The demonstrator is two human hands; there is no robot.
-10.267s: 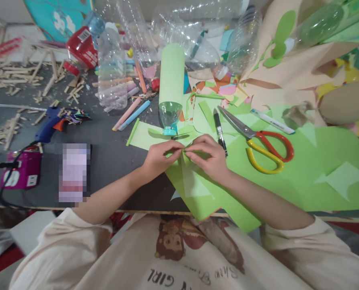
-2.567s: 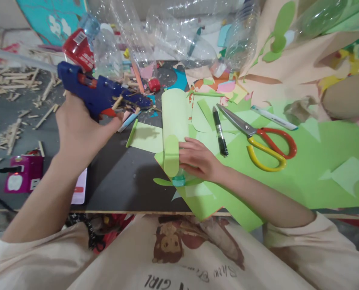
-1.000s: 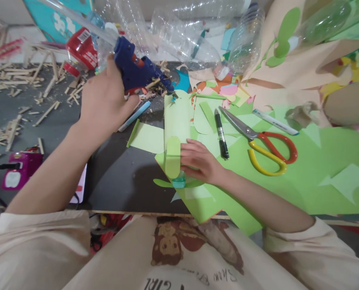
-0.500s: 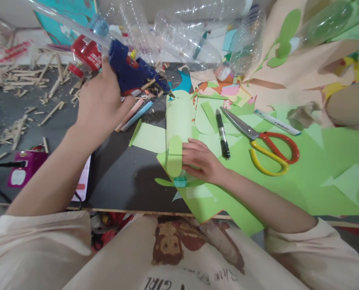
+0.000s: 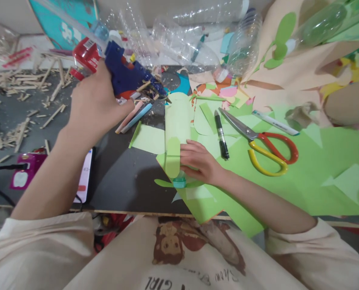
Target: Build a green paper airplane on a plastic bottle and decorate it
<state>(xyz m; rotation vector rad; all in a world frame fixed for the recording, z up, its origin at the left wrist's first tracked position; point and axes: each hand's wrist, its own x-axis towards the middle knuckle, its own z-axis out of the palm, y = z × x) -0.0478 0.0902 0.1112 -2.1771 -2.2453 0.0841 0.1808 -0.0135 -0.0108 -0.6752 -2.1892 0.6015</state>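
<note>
My left hand is wrapped round a dark blue hot glue gun, whose nozzle points right to the far left edge of a paper-covered bottle. A clear glue stick runs out of the gun's back. The bottle lies on its side in pale green paper, its teal cap toward me. A rounded light green paper strip lies across its near part. My right hand rests on the bottle's right side, fingers closed against it. A pale green paper piece lies left of the bottle.
Scissors, a black pen and a white marker lie on green paper at right. Wood sticks litter the left. Clear plastic bottles stand behind. A phone lies near the front edge. Another person's arm reaches in at right.
The glue gun in my left hand has shifted slightly; its nozzle sits a little lower at the bottle's far left edge. My right hand stays on the bottle.
</note>
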